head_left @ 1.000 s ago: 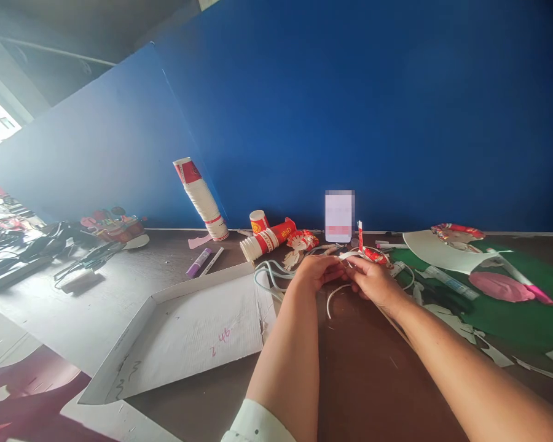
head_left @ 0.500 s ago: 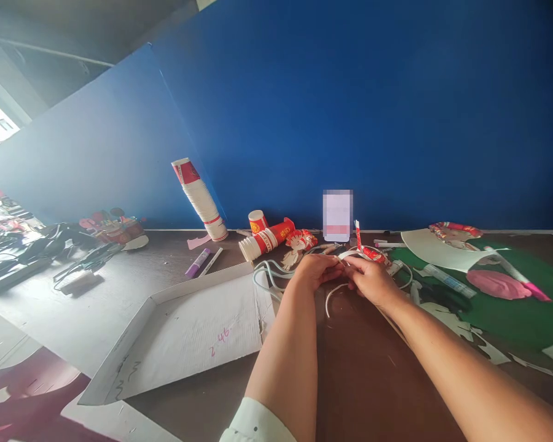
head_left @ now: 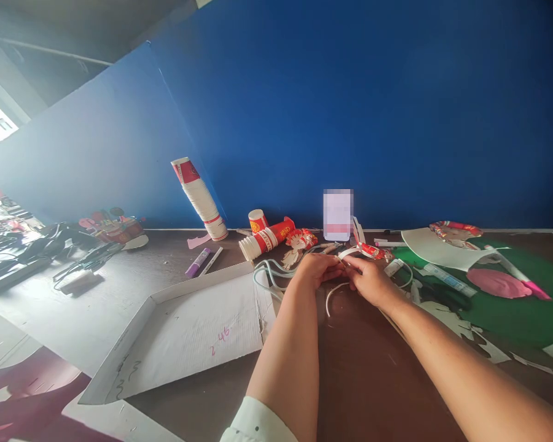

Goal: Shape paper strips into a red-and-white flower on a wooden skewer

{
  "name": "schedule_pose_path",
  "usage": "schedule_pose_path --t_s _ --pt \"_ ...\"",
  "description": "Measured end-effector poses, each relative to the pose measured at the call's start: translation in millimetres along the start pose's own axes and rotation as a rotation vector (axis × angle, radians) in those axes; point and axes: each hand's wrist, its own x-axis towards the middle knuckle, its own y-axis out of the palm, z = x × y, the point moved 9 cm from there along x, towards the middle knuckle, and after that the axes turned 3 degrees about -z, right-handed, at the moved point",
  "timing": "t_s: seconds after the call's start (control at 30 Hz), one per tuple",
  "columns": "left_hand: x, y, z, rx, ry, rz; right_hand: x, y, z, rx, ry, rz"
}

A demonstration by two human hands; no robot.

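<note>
In the middle of the table my left hand (head_left: 319, 269) and my right hand (head_left: 369, 280) meet, fingertips pinched close together. Between and just beyond them is a red-and-white paper cup cut into strips (head_left: 373, 251); one white strip curves down to my fingertips and others stick up. Both hands appear to pinch that strip, though the fingers partly cover the spot. A white cable (head_left: 330, 301) curls below my hands, and more pale cable (head_left: 270, 270) loops beside my left forearm. Another cut cup (head_left: 299, 244), fanned out like a flower, lies beyond my left hand.
A shallow white cardboard box lid (head_left: 188, 331) lies at left. Behind it are a purple glue stick (head_left: 197, 263), a tall leaning cup stack (head_left: 200, 199) and toppled cups (head_left: 267, 239). At right, a green sheet (head_left: 525, 319) carries a pink paper oval (head_left: 498, 285), markers and scraps.
The upright strips of the cut cup have shifted and turned, now showing more white. My hands stay nearly in place.
</note>
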Motion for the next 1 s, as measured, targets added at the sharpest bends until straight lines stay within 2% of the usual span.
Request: schedule_pose_path --t_s 0.2,0.7,0.9,1.0 --pt "1.7 -0.9 -0.1 -0.035 0.009 -0.035 -2.1 1.3 4.1 -0.072 -0.029 0.003" --pt "1.5 -3.2 0.6 -0.041 0.018 -0.175 -0.4 3.6 0.5 -0.028 -0.052 0.004" --pt "2.7 -3.0 3.5 -0.096 -0.023 -0.111 2.9 11.3 -21.0 0.141 0.123 0.067" --pt "3.5 -1.7 3.3 -0.081 -0.024 -0.087 1.6 12.6 -22.0 0.195 0.162 0.076"
